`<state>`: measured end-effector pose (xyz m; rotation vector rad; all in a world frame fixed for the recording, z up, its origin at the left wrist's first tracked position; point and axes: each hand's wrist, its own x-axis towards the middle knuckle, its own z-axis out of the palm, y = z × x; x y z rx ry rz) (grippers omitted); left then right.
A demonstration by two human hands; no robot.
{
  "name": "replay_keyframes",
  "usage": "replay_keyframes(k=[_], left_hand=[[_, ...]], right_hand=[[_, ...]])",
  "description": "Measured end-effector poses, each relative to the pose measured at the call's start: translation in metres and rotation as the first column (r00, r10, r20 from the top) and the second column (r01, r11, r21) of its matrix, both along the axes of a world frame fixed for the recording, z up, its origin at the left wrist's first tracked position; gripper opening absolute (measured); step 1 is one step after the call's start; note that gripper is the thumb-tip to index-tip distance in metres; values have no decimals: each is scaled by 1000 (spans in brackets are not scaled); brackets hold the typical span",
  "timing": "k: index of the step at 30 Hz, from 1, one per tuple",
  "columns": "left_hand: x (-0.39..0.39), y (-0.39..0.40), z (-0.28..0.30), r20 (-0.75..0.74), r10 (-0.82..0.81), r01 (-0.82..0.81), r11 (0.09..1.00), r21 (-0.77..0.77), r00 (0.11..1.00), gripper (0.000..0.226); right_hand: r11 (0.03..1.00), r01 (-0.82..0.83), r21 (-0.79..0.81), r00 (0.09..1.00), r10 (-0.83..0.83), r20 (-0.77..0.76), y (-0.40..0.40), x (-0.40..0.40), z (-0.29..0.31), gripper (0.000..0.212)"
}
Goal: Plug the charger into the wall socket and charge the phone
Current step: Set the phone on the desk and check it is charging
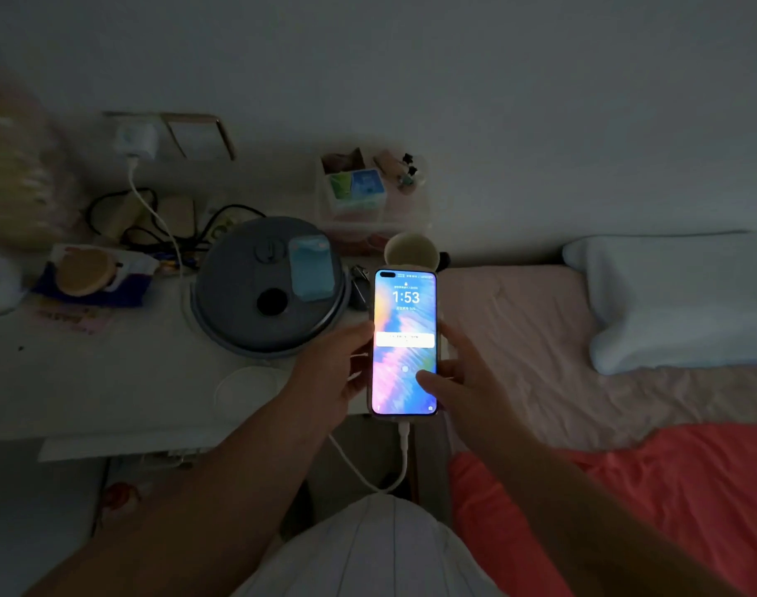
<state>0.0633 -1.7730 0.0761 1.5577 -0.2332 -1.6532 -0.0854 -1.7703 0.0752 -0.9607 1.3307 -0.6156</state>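
The phone (pixel 404 321) is lit, showing 1:53 on a colourful lock screen, and is held upright between the table and the bed. My left hand (pixel 331 368) grips its left edge. My right hand (pixel 462 377) holds its right edge, thumb on the lower screen. A white cable (pixel 400 458) is plugged into the phone's bottom and loops down. The white charger (pixel 135 140) sits in the wall socket at the back left, its cable (pixel 152 209) running down across the table.
A white bedside table (pixel 109 389) carries a round grey lidded pot (pixel 269 286), black cords, a cup (pixel 411 251), a clear box of small items (pixel 363 196) and a tissue pack. On the right lie a pink-sheeted bed (pixel 518 338), a pale pillow (pixel 682 299) and a red blanket (pixel 647 501).
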Motion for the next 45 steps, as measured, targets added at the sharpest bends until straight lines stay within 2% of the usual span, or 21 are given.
replay_keyframes(k=[7, 12, 17, 28, 41, 45], left_hand=[[-12, -10, -49, 125, 19, -42, 982, 185, 992, 18], [-14, -14, -84, 184, -25, -24, 965, 259, 983, 18], [-15, -23, -105, 218, -54, -17, 950, 311, 974, 24], [-20, -33, -130, 271, 18, -98, 953, 287, 962, 19], [-24, -34, -139, 410, -109, -19, 955, 296, 905, 28], [-26, -34, -141, 459, -122, -19, 957, 290, 880, 19]], right_hand=[[982, -66, 175, 992, 84, -95, -14, -10, -56, 62], [955, -138, 263, 969, 185, -163, -24, -11, -85, 64], [940, -138, 313, 965, 199, -173, -34, -11, -103, 67], [946, -148, 289, 949, 219, -228, -44, -6, -111, 59], [942, -187, 278, 933, 259, -250, -45, -7, -124, 60], [943, -222, 248, 919, 288, -269, -46, -10, -126, 59]])
